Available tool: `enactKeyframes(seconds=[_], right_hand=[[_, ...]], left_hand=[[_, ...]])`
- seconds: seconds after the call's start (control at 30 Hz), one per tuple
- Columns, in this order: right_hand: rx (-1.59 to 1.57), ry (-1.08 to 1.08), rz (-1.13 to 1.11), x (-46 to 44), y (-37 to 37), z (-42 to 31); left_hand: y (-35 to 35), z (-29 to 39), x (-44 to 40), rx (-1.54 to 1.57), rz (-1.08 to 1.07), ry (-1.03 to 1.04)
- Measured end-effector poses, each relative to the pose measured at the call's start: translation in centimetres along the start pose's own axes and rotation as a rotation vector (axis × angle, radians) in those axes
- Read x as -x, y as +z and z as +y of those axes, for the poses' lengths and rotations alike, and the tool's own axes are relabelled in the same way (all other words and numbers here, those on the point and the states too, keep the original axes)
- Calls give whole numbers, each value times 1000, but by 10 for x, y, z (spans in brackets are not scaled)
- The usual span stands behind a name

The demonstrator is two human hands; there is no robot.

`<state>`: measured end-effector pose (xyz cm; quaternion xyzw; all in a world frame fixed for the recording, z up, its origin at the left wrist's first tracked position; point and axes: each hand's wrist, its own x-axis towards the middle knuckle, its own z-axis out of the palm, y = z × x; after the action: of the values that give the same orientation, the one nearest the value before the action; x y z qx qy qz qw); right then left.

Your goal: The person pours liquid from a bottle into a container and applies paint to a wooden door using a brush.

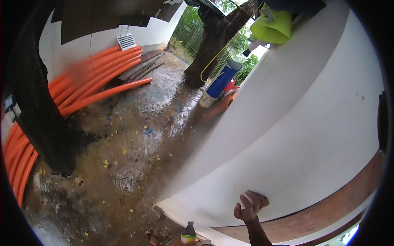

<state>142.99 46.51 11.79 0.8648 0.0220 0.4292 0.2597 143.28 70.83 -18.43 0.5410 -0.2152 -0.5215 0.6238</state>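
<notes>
My right hand (251, 206) is raised at the lower right, close to the white wall (283, 164). Its fingers are apart and loosely bent, with nothing visible in them; I cannot tell whether they touch the wall. At the bottom edge is a small bottle (189, 229) with a dark upper part and a yellow-green label. My left hand (177, 242) shows only in part beside its lower end and appears to be closed round it. Most of that hand is cut off by the frame.
Orange pipes (98, 96) lie along the left wall, behind a dark tree trunk (45, 106). Wet, muddy ground (123, 156) with scattered leaves stretches ahead. A second trunk (201, 49), a blue cylinder (223, 80) and a hanging yellow-green item (273, 26) are farther off.
</notes>
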Motion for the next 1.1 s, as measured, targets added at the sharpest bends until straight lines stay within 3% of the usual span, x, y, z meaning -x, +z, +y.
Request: enactKeyframes(seconds=[0.37, 0.47, 0.67, 0.73, 0.83, 1.1], right_hand=[[-115, 98, -91, -11, -14, -10], [-391, 258, -122, -21, -32, -27], [-1034, 637, -525, 118, -16, -95], [-1062, 875, -958, 194, -11, -99], [-1019, 1002, -1271, 244, -21, -90], [-886, 1014, -1469, 349, -74, -49]], left_hand=[[-2, 47, 6, -5, -73, 49], [-11, 72, 8, -22, -90, 66], [-24, 105, 7, -56, -101, 79], [-24, 115, 7, -68, -96, 85], [-26, 120, 10, -82, -97, 68], [32, 131, -2, -224, -274, 10]])
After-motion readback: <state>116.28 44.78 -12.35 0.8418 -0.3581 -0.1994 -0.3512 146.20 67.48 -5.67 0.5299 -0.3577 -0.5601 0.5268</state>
